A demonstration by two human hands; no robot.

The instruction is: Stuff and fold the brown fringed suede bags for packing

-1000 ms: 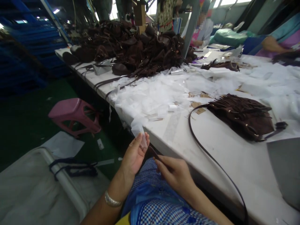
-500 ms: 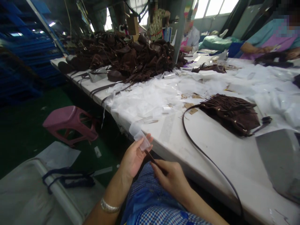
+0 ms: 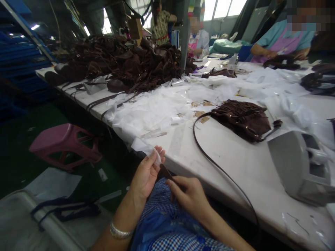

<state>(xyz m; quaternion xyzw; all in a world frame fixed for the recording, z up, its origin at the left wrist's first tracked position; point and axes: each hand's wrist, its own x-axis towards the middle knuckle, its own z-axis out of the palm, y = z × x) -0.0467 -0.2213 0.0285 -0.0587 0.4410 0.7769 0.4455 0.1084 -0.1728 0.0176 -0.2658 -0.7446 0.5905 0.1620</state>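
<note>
My left hand (image 3: 148,170) pinches a thin white translucent sheet (image 3: 142,146) between thumb and fingers, just off the table's near edge. Closed on a dark brown leather strap (image 3: 166,172), my right hand (image 3: 190,195) is beside it, lower and to the right. The strap's far end reaches toward my left palm; whether it touches the sheet I cannot tell. On the table lies a brown fringed bag (image 3: 240,120), its long thin strap (image 3: 220,162) looping down over the near edge.
A heap of brown bags (image 3: 125,66) fills the table's far left, with crumpled white sheets (image 3: 157,108) in front. A grey tape-dispenser-like device (image 3: 295,170) stands at right. A pink stool (image 3: 62,143) is on the floor at left. Several people work across the table.
The view has turned right, showing more of the grey device. The sheet in my left hand has shifted, and more of the brown strap shows between my hands.
</note>
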